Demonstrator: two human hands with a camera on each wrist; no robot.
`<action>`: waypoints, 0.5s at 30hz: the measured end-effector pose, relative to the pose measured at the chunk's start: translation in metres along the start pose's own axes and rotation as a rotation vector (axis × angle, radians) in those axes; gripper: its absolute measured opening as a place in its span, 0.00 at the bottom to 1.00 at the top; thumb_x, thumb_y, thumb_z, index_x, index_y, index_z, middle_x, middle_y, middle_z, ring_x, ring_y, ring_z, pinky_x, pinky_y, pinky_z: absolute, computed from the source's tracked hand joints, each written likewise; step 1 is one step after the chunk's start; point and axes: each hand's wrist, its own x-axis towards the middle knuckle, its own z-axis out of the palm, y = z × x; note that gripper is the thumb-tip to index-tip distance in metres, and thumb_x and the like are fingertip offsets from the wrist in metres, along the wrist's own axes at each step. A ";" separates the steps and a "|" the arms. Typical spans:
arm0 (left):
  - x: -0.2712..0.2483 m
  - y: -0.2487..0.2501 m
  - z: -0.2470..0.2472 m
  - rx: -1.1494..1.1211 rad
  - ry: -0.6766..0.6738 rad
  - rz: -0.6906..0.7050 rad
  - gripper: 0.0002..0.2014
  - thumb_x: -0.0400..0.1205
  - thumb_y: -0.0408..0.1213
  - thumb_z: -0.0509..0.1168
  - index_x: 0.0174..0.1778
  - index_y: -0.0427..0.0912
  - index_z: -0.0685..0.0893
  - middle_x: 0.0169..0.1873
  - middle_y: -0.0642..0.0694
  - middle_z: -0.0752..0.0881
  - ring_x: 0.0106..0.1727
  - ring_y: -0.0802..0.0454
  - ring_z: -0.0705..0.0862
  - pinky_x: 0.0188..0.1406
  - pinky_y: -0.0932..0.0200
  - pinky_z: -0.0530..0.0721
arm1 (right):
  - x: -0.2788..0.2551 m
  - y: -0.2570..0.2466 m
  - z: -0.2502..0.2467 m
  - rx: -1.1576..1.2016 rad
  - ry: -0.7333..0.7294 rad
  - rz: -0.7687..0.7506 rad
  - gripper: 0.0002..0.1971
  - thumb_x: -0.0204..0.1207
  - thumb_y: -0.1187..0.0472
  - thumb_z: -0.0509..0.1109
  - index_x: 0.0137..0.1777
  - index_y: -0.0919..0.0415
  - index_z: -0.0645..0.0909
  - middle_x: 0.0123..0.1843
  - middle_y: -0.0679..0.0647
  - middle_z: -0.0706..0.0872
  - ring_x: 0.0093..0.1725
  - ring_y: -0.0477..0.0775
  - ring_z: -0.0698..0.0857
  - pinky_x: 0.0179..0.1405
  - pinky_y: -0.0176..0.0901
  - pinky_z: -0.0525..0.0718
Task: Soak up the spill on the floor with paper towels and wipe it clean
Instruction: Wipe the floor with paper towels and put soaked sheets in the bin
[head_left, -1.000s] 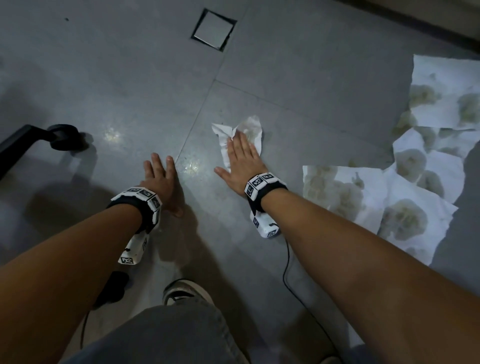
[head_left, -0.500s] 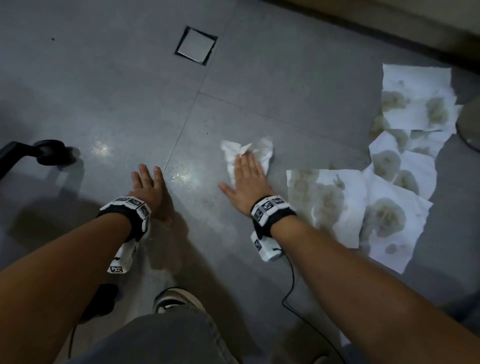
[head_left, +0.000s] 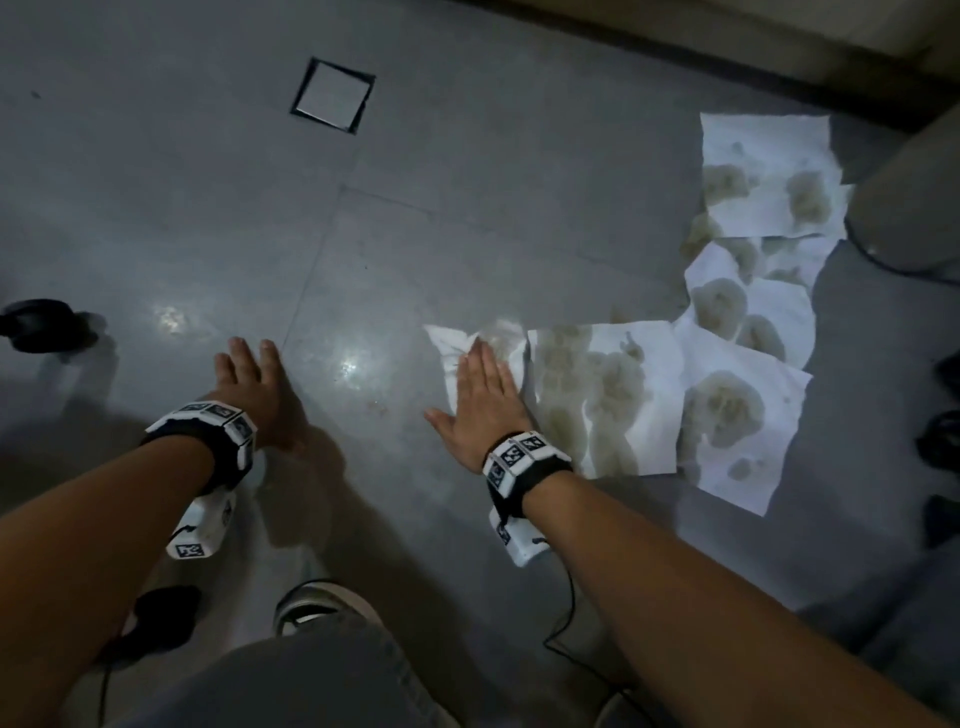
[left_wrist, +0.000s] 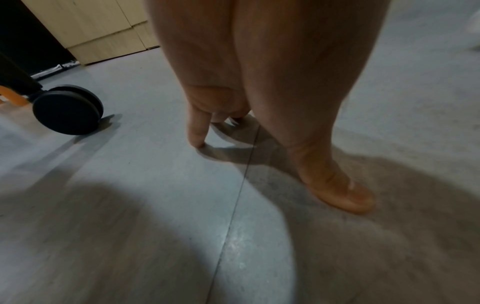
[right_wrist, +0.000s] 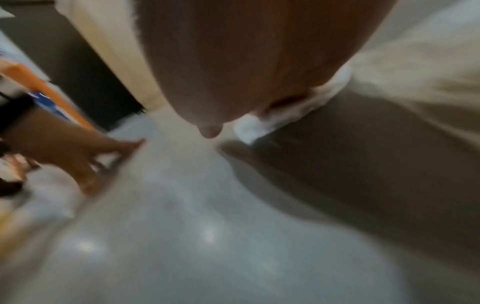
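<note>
My right hand (head_left: 485, 387) lies flat, fingers straight, pressing a crumpled white paper towel (head_left: 457, 340) onto the grey floor. That towel touches the left edge of a flat, stained sheet (head_left: 608, 395). More soaked sheets (head_left: 737, 405) (head_left: 769, 182) run back and to the right. My left hand (head_left: 254, 384) rests open on the bare floor to the left, fingertips (left_wrist: 197, 139) and thumb down in the left wrist view. The right wrist view is blurred; white towel (right_wrist: 262, 125) shows under the palm.
A square floor hatch (head_left: 333, 94) sits at the back. A black chair caster (head_left: 36, 325) (left_wrist: 67, 111) stands at the left. A grey round base (head_left: 914, 208) is at the right edge. My shoe (head_left: 322, 608) and a black cable (head_left: 566, 613) lie near me.
My right hand has slid the crumpled towel rightwards across the floor until it meets the stained sheet. The left hand has stayed planted on the floor.
</note>
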 end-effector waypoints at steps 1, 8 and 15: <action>0.000 0.000 -0.002 -0.001 -0.021 0.000 0.78 0.60 0.65 0.82 0.84 0.37 0.29 0.83 0.27 0.32 0.84 0.25 0.36 0.83 0.30 0.49 | -0.005 0.010 0.003 -0.005 -0.016 0.006 0.43 0.84 0.33 0.41 0.85 0.65 0.35 0.86 0.63 0.33 0.85 0.58 0.33 0.85 0.55 0.38; -0.007 0.001 -0.013 0.094 -0.063 0.002 0.77 0.62 0.65 0.81 0.84 0.38 0.27 0.83 0.29 0.29 0.85 0.28 0.37 0.82 0.29 0.57 | -0.005 -0.019 -0.002 0.100 -0.047 -0.087 0.44 0.84 0.34 0.43 0.86 0.66 0.36 0.87 0.63 0.36 0.86 0.59 0.34 0.85 0.56 0.39; -0.002 0.001 -0.012 0.128 -0.035 0.010 0.78 0.60 0.65 0.82 0.84 0.38 0.27 0.83 0.29 0.30 0.86 0.28 0.39 0.81 0.29 0.59 | -0.002 -0.071 0.026 -0.127 -0.071 -0.300 0.42 0.84 0.34 0.43 0.86 0.63 0.36 0.87 0.60 0.34 0.85 0.60 0.32 0.84 0.57 0.38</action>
